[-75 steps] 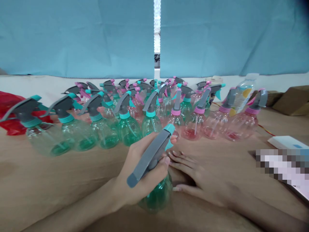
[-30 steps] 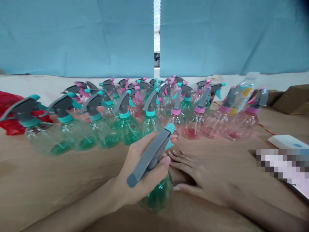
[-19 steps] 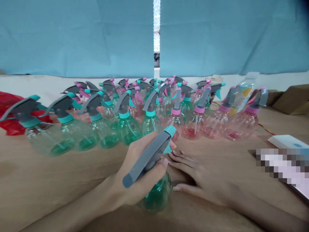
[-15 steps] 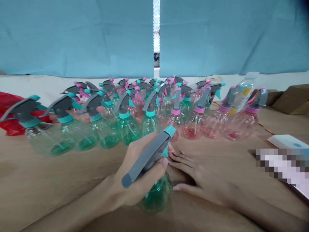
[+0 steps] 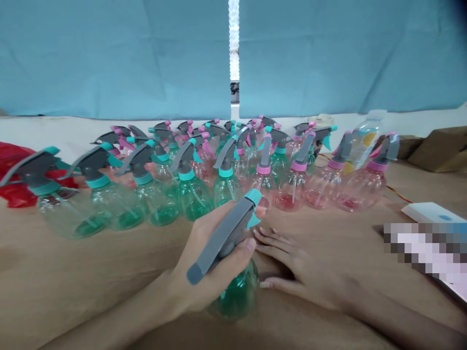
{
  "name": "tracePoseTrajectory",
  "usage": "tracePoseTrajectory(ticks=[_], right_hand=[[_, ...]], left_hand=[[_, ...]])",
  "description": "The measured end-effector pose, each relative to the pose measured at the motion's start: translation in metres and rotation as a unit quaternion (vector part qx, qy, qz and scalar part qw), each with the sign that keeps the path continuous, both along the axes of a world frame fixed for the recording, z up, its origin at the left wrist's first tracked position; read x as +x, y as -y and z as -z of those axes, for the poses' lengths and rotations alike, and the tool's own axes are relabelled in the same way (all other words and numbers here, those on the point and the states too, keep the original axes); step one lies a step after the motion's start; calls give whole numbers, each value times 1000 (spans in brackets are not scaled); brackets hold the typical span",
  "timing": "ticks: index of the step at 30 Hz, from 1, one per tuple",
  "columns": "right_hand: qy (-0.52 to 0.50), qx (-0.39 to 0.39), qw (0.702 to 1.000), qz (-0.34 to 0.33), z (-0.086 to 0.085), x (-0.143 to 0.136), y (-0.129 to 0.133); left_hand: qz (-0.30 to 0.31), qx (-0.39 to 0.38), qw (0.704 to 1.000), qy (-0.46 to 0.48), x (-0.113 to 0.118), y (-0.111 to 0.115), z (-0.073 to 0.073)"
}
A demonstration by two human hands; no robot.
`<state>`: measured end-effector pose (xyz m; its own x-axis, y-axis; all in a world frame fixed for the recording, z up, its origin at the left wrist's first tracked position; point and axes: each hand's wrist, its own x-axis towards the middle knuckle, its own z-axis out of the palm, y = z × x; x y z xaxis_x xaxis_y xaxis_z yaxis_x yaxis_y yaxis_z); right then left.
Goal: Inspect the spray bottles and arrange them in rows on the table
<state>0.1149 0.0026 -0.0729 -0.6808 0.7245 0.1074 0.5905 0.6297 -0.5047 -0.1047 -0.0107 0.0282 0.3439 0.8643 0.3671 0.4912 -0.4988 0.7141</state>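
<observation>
A green spray bottle [image 5: 237, 294] with a grey and turquoise trigger head stands in front of me on the wooden table [image 5: 120, 272]. My left hand [image 5: 207, 262] is wrapped round its neck, just under the spray head, with the thumb on the near side. The collar is mostly hidden by the fingers. Just right of the bottle, my right hand [image 5: 299, 267] lies on the table, fingers stretched and thumb apart, holding nothing. Beyond my hands runs a front row of spray bottles, green ones [image 5: 195, 194] on the left and pink ones [image 5: 292, 189] on the right.
Several more spray bottles [image 5: 219, 133] crowd behind the front row. A red plastic bag [image 5: 16, 187] lies at the left. To the right are a clear drink bottle [image 5: 365, 141], a brown box [image 5: 441, 148], a white box [image 5: 434, 214] and a blurred-out flat object [image 5: 430, 253].
The trigger under the spray head stands further out from the neck now, and my left index finger shows a little higher. My right hand stays in place; the view shifts slightly.
</observation>
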Motion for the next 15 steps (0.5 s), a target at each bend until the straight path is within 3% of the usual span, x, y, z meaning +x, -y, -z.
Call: tracePoseTrajectory(ticks=[15], right_hand=[[16, 2, 1000, -4, -4, -1, 0]], left_hand=[[22, 36, 999, 11, 2, 0, 2]])
